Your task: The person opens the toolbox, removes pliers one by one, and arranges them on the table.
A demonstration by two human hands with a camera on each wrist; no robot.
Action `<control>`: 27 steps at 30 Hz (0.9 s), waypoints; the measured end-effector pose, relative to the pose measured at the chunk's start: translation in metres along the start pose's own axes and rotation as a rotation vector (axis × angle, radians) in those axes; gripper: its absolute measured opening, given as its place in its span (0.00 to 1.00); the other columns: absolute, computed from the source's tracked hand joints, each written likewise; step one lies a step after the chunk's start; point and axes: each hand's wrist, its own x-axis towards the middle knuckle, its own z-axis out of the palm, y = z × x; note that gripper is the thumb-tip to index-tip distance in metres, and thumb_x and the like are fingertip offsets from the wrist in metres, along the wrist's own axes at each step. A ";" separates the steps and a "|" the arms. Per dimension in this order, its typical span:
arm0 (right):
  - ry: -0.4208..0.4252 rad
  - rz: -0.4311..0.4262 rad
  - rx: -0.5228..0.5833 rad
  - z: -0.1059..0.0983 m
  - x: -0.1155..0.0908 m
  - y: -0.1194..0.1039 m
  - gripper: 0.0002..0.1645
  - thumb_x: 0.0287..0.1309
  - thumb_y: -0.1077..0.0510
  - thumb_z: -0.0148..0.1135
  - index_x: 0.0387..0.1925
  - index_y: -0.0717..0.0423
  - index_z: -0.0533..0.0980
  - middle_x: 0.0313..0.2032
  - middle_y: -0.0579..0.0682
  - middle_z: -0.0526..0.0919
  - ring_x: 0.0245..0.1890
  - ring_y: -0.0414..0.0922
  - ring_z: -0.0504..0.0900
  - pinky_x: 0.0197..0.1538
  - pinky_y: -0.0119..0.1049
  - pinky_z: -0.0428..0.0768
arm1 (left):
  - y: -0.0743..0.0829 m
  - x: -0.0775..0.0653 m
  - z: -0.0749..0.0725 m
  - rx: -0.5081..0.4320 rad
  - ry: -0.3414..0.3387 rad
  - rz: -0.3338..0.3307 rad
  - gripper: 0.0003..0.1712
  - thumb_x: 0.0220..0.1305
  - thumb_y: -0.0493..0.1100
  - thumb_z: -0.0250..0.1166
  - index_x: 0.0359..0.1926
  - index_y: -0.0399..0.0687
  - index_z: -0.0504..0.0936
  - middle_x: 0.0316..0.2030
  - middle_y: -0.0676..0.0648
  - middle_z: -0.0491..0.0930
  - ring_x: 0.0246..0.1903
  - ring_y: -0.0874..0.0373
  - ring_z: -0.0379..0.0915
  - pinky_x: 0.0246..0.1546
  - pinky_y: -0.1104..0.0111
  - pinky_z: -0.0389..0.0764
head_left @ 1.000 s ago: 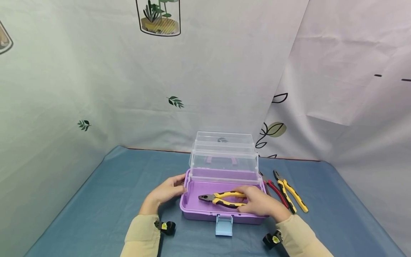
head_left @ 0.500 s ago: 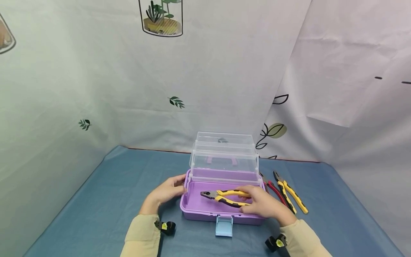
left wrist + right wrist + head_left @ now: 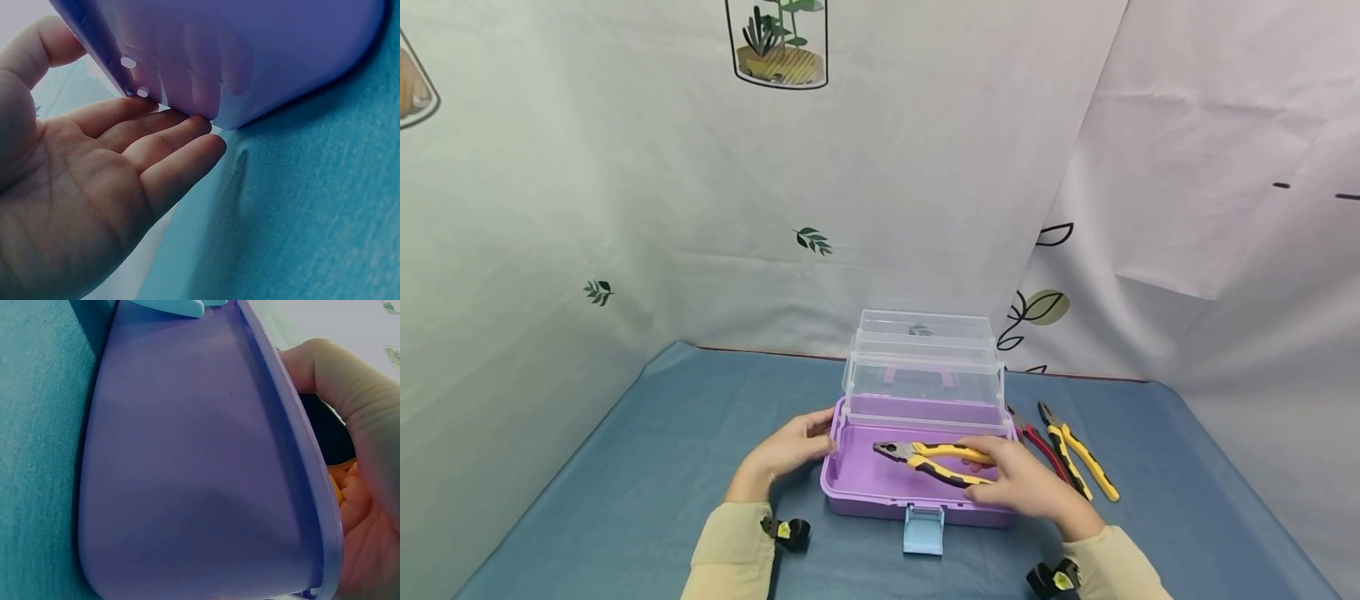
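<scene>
A purple toolbox point(image 3: 857, 504) with a clear lid point(image 3: 925, 346) stands lid-up on the blue cloth. At its left end my left hand point(image 3: 790, 448) holds the wall, thumb at the rim and fingers along the outside; the left wrist view shows the fingertips point(image 3: 206, 125) against the wall. My right hand point(image 3: 1026, 475) grips the handles of yellow-and-black pliers point(image 3: 917, 457) over the box's interior, jaws toward the left. In the right wrist view the toolbox wall point(image 3: 194, 456) hides most of the pliers, and the right thumb point(image 3: 312, 359) shows beyond the rim.
Right of the box lie red-handled pliers point(image 3: 1047, 450), partly hidden behind the right hand, and a second yellow-and-black pair point(image 3: 1078, 450). A light blue latch point(image 3: 923, 529) hangs at the box's front. Printed cloth walls point(image 3: 700, 192) rise behind and beside the table.
My right hand has shifted a little to the right with the yellow-and-black pliers, whose head now sits slightly farther right and higher in the view. The left hand and toolbox stay put.
</scene>
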 end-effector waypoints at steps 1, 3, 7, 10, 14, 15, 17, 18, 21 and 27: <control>0.006 0.000 -0.005 0.000 -0.001 0.000 0.35 0.48 0.55 0.68 0.59 0.60 0.71 0.52 0.57 0.80 0.47 0.49 0.82 0.48 0.41 0.83 | 0.000 0.000 0.000 -0.005 -0.001 -0.004 0.43 0.56 0.39 0.59 0.71 0.35 0.53 0.67 0.34 0.62 0.63 0.45 0.64 0.60 0.58 0.72; 0.023 0.001 -0.023 0.000 -0.002 0.000 0.36 0.48 0.53 0.68 0.59 0.61 0.71 0.51 0.57 0.80 0.47 0.48 0.82 0.48 0.42 0.83 | 0.000 -0.001 0.000 -0.009 -0.005 -0.001 0.43 0.56 0.39 0.59 0.71 0.34 0.53 0.67 0.33 0.61 0.63 0.44 0.64 0.60 0.57 0.72; 0.061 -0.022 -0.064 -0.001 -0.005 0.000 0.37 0.48 0.51 0.69 0.58 0.62 0.71 0.48 0.56 0.82 0.46 0.47 0.82 0.47 0.42 0.83 | 0.001 -0.001 0.000 -0.015 -0.006 0.000 0.43 0.56 0.39 0.59 0.71 0.34 0.53 0.67 0.33 0.61 0.64 0.44 0.64 0.60 0.57 0.72; 0.088 -0.042 -0.075 -0.001 -0.007 0.000 0.36 0.47 0.51 0.70 0.58 0.62 0.72 0.47 0.56 0.83 0.45 0.48 0.83 0.46 0.42 0.83 | 0.001 -0.001 -0.001 -0.015 -0.002 -0.001 0.43 0.55 0.39 0.59 0.71 0.35 0.53 0.67 0.34 0.61 0.64 0.44 0.64 0.60 0.57 0.73; 0.113 -0.037 -0.044 -0.002 -0.010 0.000 0.37 0.47 0.53 0.71 0.58 0.62 0.71 0.49 0.58 0.81 0.46 0.50 0.83 0.46 0.43 0.83 | 0.001 -0.001 -0.001 -0.019 -0.003 -0.003 0.43 0.55 0.39 0.59 0.71 0.35 0.53 0.67 0.34 0.62 0.63 0.45 0.64 0.60 0.58 0.73; 0.118 -0.036 -0.032 -0.002 -0.011 0.000 0.36 0.47 0.53 0.71 0.58 0.62 0.71 0.50 0.58 0.81 0.46 0.51 0.83 0.46 0.42 0.83 | 0.001 -0.001 -0.001 -0.018 -0.003 -0.004 0.43 0.55 0.39 0.59 0.71 0.35 0.53 0.67 0.34 0.62 0.63 0.46 0.65 0.60 0.58 0.73; 0.125 -0.037 -0.002 -0.001 -0.013 0.000 0.36 0.47 0.53 0.71 0.58 0.61 0.71 0.51 0.58 0.80 0.47 0.52 0.82 0.46 0.42 0.83 | 0.000 -0.002 -0.001 -0.014 -0.006 -0.003 0.43 0.55 0.39 0.59 0.71 0.35 0.53 0.67 0.34 0.62 0.63 0.46 0.65 0.59 0.58 0.73; 0.128 -0.039 0.013 -0.001 -0.014 0.000 0.36 0.47 0.54 0.71 0.58 0.61 0.71 0.51 0.59 0.80 0.47 0.53 0.82 0.46 0.42 0.83 | 0.000 -0.002 0.000 -0.011 -0.007 -0.002 0.43 0.55 0.39 0.59 0.71 0.35 0.53 0.67 0.34 0.62 0.62 0.46 0.66 0.59 0.58 0.73; 0.146 -0.044 0.031 -0.002 -0.018 0.000 0.35 0.48 0.54 0.70 0.58 0.59 0.72 0.51 0.60 0.79 0.46 0.53 0.82 0.45 0.41 0.84 | 0.000 -0.001 0.000 -0.008 -0.004 -0.003 0.43 0.55 0.39 0.59 0.71 0.35 0.53 0.67 0.34 0.62 0.62 0.45 0.66 0.59 0.58 0.73; 0.199 -0.033 -0.013 -0.005 -0.024 0.002 0.34 0.47 0.54 0.70 0.57 0.59 0.72 0.47 0.58 0.81 0.43 0.50 0.83 0.44 0.41 0.84 | 0.001 -0.001 0.001 -0.011 0.014 -0.019 0.43 0.55 0.39 0.59 0.71 0.36 0.54 0.67 0.35 0.62 0.63 0.46 0.65 0.59 0.57 0.73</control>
